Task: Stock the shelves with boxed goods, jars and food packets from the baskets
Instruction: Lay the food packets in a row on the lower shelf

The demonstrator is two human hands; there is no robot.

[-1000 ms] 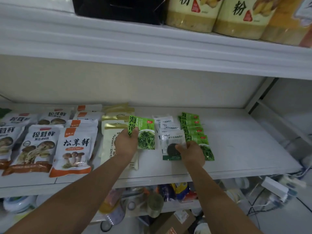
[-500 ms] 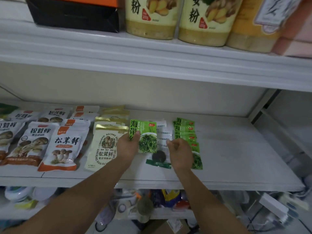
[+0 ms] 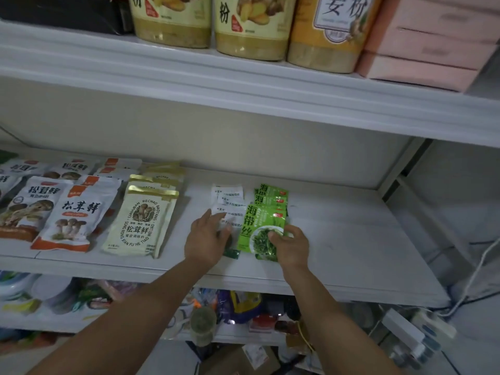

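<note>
While both arms reach in over the front edge of the middle shelf (image 3: 351,239), the right grip (image 3: 291,246) is closed on a green seaweed packet (image 3: 254,226), fingers and thumb pinching its lower right corner. That packet lies flat at the front of a short row of green packets (image 3: 272,196), overlapping the ones behind it, and sits near the front middle of the shelf.

The left grip (image 3: 207,239) is open and holds nothing: its fingers are stretched out and a little spread, lying on the nearest of the white packets (image 3: 228,194). These form a row just left of the green one, touching it along one side. A dark green strip of the front white packet shows beside the left palm.

Further left, apart from the white row, lies a stack of cream mushroom pouches (image 3: 140,220) with gold tops. Next to them are white-and-orange mushroom pouches (image 3: 77,215), running to the left edge of the view.

On the upper shelf (image 3: 243,85) stand yellow ginger-powder bags (image 3: 173,23), with pink boxes (image 3: 427,41) at their right and a black box (image 3: 62,12) at their left. Below the middle shelf is a blurred jumble of goods (image 3: 238,307), and a white power strip (image 3: 405,331) lies at the lower right.
</note>
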